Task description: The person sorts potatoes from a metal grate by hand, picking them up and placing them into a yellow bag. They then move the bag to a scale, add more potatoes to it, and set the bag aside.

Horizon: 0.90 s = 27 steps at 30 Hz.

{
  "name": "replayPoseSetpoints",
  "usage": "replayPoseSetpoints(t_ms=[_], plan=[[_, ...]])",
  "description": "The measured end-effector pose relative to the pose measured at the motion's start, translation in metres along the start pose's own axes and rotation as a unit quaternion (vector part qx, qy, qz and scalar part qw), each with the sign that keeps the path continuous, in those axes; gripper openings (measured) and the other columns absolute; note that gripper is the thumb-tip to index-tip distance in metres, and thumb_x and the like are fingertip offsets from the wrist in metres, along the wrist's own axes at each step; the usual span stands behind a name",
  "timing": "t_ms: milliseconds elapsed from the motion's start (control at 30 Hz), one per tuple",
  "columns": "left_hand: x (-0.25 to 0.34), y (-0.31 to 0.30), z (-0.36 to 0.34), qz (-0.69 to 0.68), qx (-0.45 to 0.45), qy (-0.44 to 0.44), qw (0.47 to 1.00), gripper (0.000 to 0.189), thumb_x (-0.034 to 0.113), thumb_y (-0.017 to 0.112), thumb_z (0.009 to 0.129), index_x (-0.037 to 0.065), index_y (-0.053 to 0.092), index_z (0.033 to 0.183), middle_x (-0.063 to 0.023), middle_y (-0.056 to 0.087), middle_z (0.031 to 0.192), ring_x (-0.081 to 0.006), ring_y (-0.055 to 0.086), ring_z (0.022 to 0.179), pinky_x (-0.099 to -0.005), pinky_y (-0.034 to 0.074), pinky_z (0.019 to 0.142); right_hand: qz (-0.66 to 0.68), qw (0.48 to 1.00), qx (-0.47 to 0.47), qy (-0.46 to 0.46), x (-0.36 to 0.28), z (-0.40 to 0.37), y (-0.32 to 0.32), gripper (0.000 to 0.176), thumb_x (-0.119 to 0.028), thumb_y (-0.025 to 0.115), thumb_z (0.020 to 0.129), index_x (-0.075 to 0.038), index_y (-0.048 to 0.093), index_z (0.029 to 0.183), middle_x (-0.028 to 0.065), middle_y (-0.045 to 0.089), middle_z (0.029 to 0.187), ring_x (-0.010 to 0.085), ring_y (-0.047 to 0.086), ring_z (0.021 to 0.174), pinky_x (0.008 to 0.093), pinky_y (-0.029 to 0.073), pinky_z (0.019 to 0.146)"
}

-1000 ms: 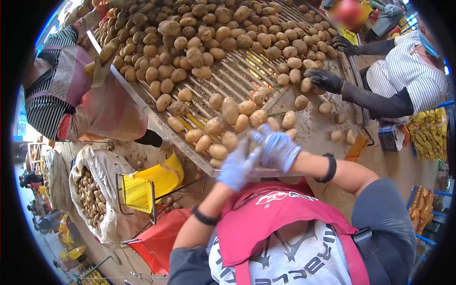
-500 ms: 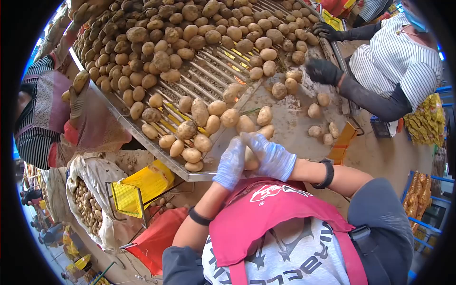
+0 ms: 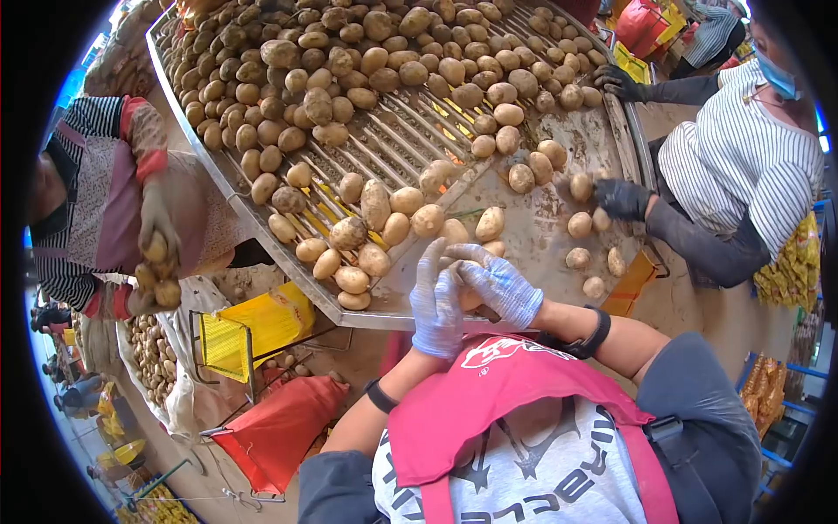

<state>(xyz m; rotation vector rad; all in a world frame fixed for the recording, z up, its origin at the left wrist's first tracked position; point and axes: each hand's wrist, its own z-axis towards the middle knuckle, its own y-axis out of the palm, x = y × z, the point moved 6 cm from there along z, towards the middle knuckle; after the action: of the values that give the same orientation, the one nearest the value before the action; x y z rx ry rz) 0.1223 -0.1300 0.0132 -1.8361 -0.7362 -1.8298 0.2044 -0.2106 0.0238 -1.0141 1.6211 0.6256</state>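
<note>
Both of my hands wear thin bluish gloves and meet at the near edge of the sorting table. My left hand point(image 3: 433, 306) is against the left side of a potato point(image 3: 471, 300), its fingers pointing up and bent at the tips. Across the top and right side of that potato, my right hand point(image 3: 502, 286) is closed, so most of it is hidden. Just beyond my fingers lie a few loose potatoes point(image 3: 491, 224). Left of them, more potatoes point(image 3: 374, 203) rest on the slatted part of the table point(image 3: 384, 140).
A big heap of potatoes point(image 3: 288, 83) covers the far side. At right, a co-worker's dark-gloved hand point(image 3: 621, 200) is at some potatoes; at left, another person's gloved hand point(image 3: 159, 218) holds potatoes. Below stand a yellow sack point(image 3: 262, 327), a red sack point(image 3: 284, 428) and a white sack point(image 3: 179, 384).
My left hand's fingers have lifted and straightened somewhat, while the potato stays between my hands. The right co-worker's hand moved toward me to nearby potatoes; the left person's hands lowered with potatoes.
</note>
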Motion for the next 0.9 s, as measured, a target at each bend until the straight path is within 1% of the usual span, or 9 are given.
replayPoseSetpoints(t_ms=[100, 167, 267, 400, 567, 733, 767, 867, 900], plan=[[-0.013, -0.008, 0.003, -0.090, 0.051, -0.063, 0.993, 0.039, 0.016, 0.043, 0.093, -0.002, 0.045, 0.128, -0.0110, 0.057, 0.111, -0.0189, 0.059, 0.094, -0.0284, 0.050, 0.079, 0.008, 0.999, -0.038, 0.009, -0.010, -0.001, -0.002, 0.035, -0.024, 0.052, 0.094, -0.003, 0.049, 0.123, 0.0156, 0.056, 0.113, 0.0232, 0.057, 0.104, 0.0322, 0.047, 0.088], [0.006, -0.008, 0.006, 0.043, -0.010, 0.040, 0.998, 0.040, 0.020, 0.043, 0.094, -0.002, 0.045, 0.128, -0.0119, 0.058, 0.108, -0.0171, 0.059, 0.088, -0.0279, 0.050, 0.076, 0.033, 0.998, -0.046, -0.023, -0.013, 0.000, -0.005, 0.031, -0.019, 0.052, 0.094, -0.003, 0.051, 0.119, 0.0143, 0.055, 0.113, 0.0235, 0.058, 0.103, 0.0319, 0.047, 0.088], [0.011, -0.006, -0.005, -0.256, -0.162, -0.229, 0.925, 0.044, 0.019, 0.047, 0.094, -0.003, 0.042, 0.132, -0.0118, 0.059, 0.100, -0.0113, 0.057, 0.069, -0.0242, 0.048, 0.062, -0.059, 0.986, -0.078, -0.138, -0.014, -0.005, -0.017, 0.025, -0.012, 0.051, 0.091, -0.001, 0.054, 0.113, 0.0135, 0.054, 0.114, 0.0250, 0.058, 0.102, 0.0324, 0.049, 0.085], [0.012, -0.006, -0.003, 0.005, -0.215, -0.137, 0.967, 0.048, 0.018, 0.051, 0.093, 0.001, 0.037, 0.136, -0.0119, 0.057, 0.099, -0.0138, 0.058, 0.071, -0.0245, 0.049, 0.065, -0.297, 0.890, -0.103, -0.330, -0.026, -0.015, -0.013, 0.023, -0.007, 0.050, 0.089, 0.000, 0.055, 0.110, 0.0137, 0.053, 0.116, 0.0271, 0.058, 0.099, 0.0342, 0.050, 0.082], [0.011, 0.014, -0.005, -0.125, -0.228, -0.266, 0.928, 0.051, 0.020, 0.053, 0.093, 0.003, 0.034, 0.137, -0.0154, 0.052, 0.116, -0.0196, 0.055, 0.104, -0.0286, 0.047, 0.087, -0.320, 0.922, -0.076, -0.203, -0.011, -0.019, -0.015, 0.022, -0.010, 0.050, 0.090, -0.002, 0.056, 0.110, 0.0149, 0.057, 0.107, 0.0266, 0.059, 0.097, 0.0341, 0.051, 0.079], [-0.009, 0.025, -0.008, -0.175, -0.113, -0.205, 0.956, 0.054, 0.018, 0.056, 0.091, 0.004, 0.032, 0.137, -0.0145, 0.047, 0.125, -0.0196, 0.051, 0.110, -0.0303, 0.046, 0.092, -0.090, 0.987, 0.077, -0.105, 0.009, -0.013, -0.017, 0.022, -0.013, 0.047, 0.093, -0.003, 0.056, 0.111, 0.0165, 0.058, 0.105, 0.0283, 0.061, 0.089, 0.0348, 0.051, 0.073], [0.007, 0.024, -0.011, -0.064, -0.126, -0.111, 0.984, 0.059, 0.019, 0.058, 0.089, 0.006, 0.030, 0.139, -0.0141, 0.048, 0.123, -0.0197, 0.053, 0.107, -0.0295, 0.047, 0.089, -0.106, 0.986, 0.088, -0.097, 0.005, -0.012, -0.020, 0.022, -0.014, 0.046, 0.094, -0.004, 0.055, 0.112, 0.0169, 0.058, 0.106, 0.0287, 0.062, 0.088, 0.0350, 0.051, 0.071], [-0.002, 0.022, -0.018, -0.184, -0.161, -0.237, 0.940, 0.059, 0.021, 0.059, 0.089, 0.007, 0.029, 0.138, -0.0141, 0.049, 0.121, -0.0197, 0.053, 0.106, -0.0300, 0.048, 0.088, -0.287, 0.915, 0.088, -0.271, -0.002, -0.016, -0.025, 0.026, -0.021, 0.045, 0.097, -0.007, 0.053, 0.117, 0.0185, 0.056, 0.114, 0.0301, 0.062, 0.085, 0.0355, 0.050, 0.068], [-0.011, 0.029, -0.012, -0.332, -0.188, -0.399, 0.834, 0.055, 0.022, 0.055, 0.091, 0.008, 0.029, 0.138, -0.0140, 0.049, 0.121, -0.0197, 0.054, 0.105, -0.0309, 0.048, 0.087, -0.308, 0.907, 0.084, -0.275, -0.007, -0.016, -0.022, 0.027, -0.021, 0.046, 0.095, -0.007, 0.052, 0.118, 0.0186, 0.055, 0.115, 0.0307, 0.062, 0.086, 0.0360, 0.050, 0.068]])
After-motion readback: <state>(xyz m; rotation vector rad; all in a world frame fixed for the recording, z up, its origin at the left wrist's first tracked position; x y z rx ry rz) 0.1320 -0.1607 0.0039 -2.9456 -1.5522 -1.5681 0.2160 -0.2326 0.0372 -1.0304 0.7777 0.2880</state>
